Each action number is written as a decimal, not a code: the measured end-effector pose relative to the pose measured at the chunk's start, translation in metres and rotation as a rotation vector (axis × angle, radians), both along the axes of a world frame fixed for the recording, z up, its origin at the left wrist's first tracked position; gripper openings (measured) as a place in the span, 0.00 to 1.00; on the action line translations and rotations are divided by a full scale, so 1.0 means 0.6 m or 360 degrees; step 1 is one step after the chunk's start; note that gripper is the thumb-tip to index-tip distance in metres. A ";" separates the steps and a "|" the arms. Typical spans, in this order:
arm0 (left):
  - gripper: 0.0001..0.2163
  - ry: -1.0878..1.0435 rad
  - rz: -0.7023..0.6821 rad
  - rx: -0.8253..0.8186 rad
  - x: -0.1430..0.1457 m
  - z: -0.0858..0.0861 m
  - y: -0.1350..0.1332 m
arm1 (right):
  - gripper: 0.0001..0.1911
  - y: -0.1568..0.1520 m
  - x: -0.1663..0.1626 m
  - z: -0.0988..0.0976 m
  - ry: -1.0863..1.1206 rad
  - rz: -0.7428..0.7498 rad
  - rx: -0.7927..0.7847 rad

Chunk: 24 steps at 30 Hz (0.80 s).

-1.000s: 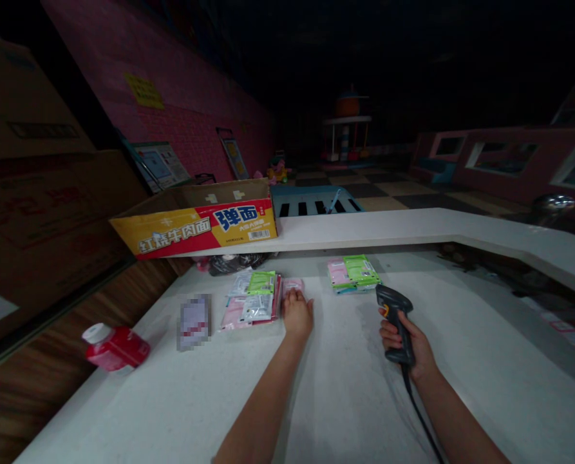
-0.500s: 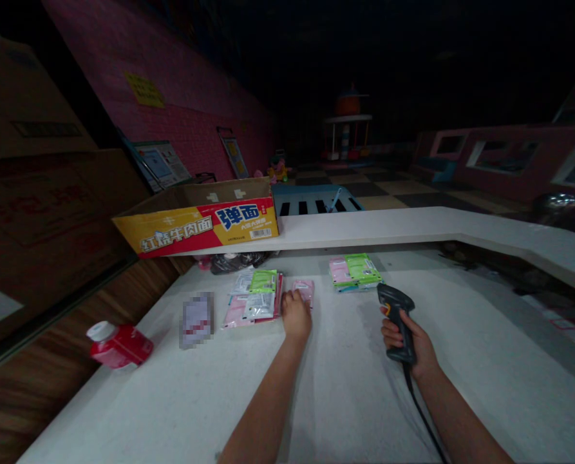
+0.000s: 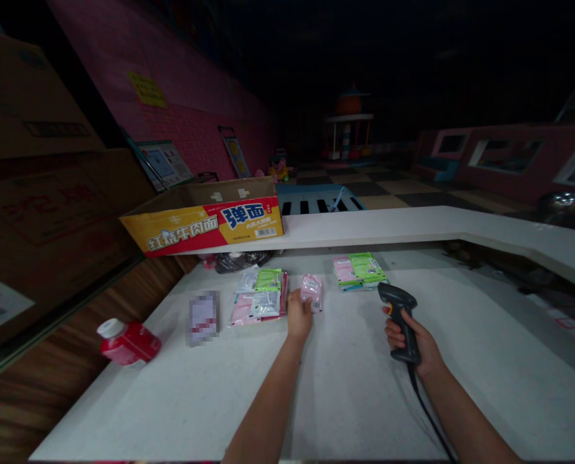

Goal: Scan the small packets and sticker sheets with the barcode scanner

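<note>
My left hand is closed on the near left edge of a small pink packet, thumb against its face. Just left of it lies a pile of pink, white and green packets on the white counter. My right hand grips a black barcode scanner, its head tipped toward the left and its cord trailing down to the front edge. Beyond the scanner head rests a second pile of green and pink packets.
A red bottle with a white cap lies at the left, near a blurred-out pack. On the raised ledge sits an open yellow and red carton. Stacked brown boxes flank the counter's left side.
My left hand has pinched the pink packet and tilted it up slightly, moving it a little right. My right hand still holds the scanner in nearly the same place.
</note>
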State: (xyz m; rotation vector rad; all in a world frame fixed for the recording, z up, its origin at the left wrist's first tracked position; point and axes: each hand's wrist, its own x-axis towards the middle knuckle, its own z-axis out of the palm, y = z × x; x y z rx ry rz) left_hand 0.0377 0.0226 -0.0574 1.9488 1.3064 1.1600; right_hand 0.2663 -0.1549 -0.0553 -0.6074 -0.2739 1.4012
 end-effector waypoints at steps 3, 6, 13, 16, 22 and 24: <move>0.06 -0.0178 -0.0004 -0.0071 -0.003 0.001 -0.001 | 0.19 -0.003 -0.016 0.010 -0.0265 -0.0019 -0.0065; 0.05 -0.0343 0.0043 -0.0157 -0.001 0.005 -0.006 | 0.20 -0.004 -0.036 0.018 -0.0560 -0.0050 -0.0182; 0.06 -0.0479 0.0099 -0.0254 0.003 0.011 -0.010 | 0.26 -0.012 -0.102 0.036 -0.1080 0.0063 -0.0373; 0.06 -0.0397 0.0106 -0.0226 0.003 0.005 -0.008 | 0.27 -0.020 -0.129 0.056 -0.1200 0.0127 -0.0317; 0.06 -0.0341 0.0110 -0.0142 0.003 -0.018 0.003 | 0.24 -0.035 -0.162 0.086 -0.1247 0.0093 -0.0376; 0.06 -0.0340 0.0120 -0.0127 0.005 -0.027 0.009 | 0.23 -0.038 -0.165 0.090 -0.1215 0.0099 -0.0401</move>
